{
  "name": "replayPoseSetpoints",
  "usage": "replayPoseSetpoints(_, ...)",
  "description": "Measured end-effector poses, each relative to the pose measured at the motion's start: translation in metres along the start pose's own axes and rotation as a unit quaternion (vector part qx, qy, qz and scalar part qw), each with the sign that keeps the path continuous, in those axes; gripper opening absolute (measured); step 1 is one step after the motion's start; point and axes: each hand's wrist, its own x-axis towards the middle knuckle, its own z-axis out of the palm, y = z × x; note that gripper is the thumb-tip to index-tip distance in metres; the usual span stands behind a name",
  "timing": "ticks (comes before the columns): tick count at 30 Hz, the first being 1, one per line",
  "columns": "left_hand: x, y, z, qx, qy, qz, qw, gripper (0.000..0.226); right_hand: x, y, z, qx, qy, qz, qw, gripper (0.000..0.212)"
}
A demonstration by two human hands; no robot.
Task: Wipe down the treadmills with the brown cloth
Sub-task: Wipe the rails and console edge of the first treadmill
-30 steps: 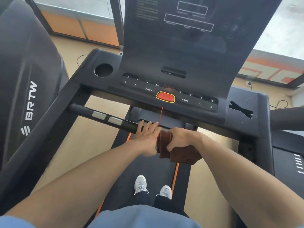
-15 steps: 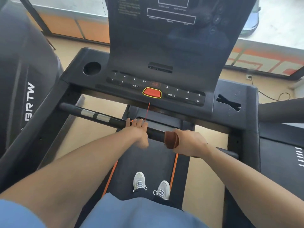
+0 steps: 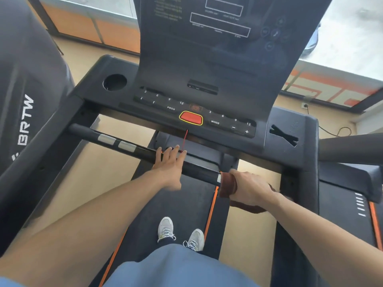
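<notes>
Standing on the treadmill (image 3: 186, 204) belt, the person works along the front crossbar (image 3: 145, 151). Seen from the head camera, the right hand (image 3: 248, 190) is curled round the brown cloth (image 3: 228, 186), which is wrapped about the bar near its right end so the whole round surface gets rubbed at once. The left hand (image 3: 170, 162) lies flat on the bar's middle, fingers straight and holding nothing, probably to steady the body. A red cord (image 3: 185, 139) hangs from the console (image 3: 290, 121) just beside those fingers.
</notes>
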Motion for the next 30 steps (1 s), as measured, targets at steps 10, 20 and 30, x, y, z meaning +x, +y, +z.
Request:
replayPoseSetpoints(10, 0.002, -0.002, 0.006, -0.025, 0.036, 0.002, 0.999, 0.112, 0.066, -0.110, -0.002, 0.011, 0.060, -0.048, 0.997, 0.061)
replayPoseSetpoints(20, 0.003, 0.002, -0.012, 0.028, -0.059, -0.019, 0.998, 0.125, -0.006, 0.010, -0.005, 0.031, -0.042, 0.045, 0.998, 0.045)
replayPoseSetpoints(30, 0.008, -0.001, -0.008, 0.027, -0.054, -0.011, 0.998, 0.130, -0.017, 0.031, -0.007, 0.014, -0.065, 0.051, 0.996, 0.041)
